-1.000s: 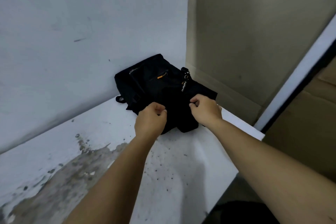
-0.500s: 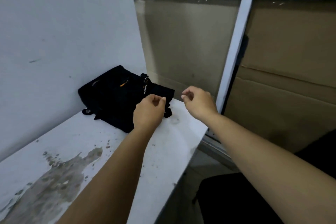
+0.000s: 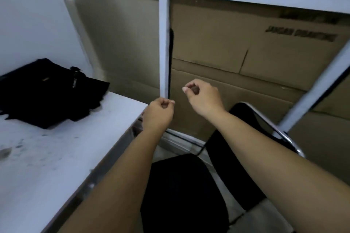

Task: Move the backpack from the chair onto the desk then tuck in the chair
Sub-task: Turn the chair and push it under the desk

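Both hands have let go of the backpack [image 3: 47,92] and moved off to its right. The left hand [image 3: 158,114] is now past the surface [image 3: 56,157] edge. The right hand [image 3: 203,97] is farther right, above the chair [image 3: 181,191], which has come into view.

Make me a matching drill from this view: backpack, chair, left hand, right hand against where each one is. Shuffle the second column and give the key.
1. backpack
2. chair
3. left hand
4. right hand

A. in the air above the chair's backrest
B. at the desk's far corner
C. lying on the desk by the wall
D. on the floor beside the desk

Pairs: 1-C, 2-D, 3-B, 4-A
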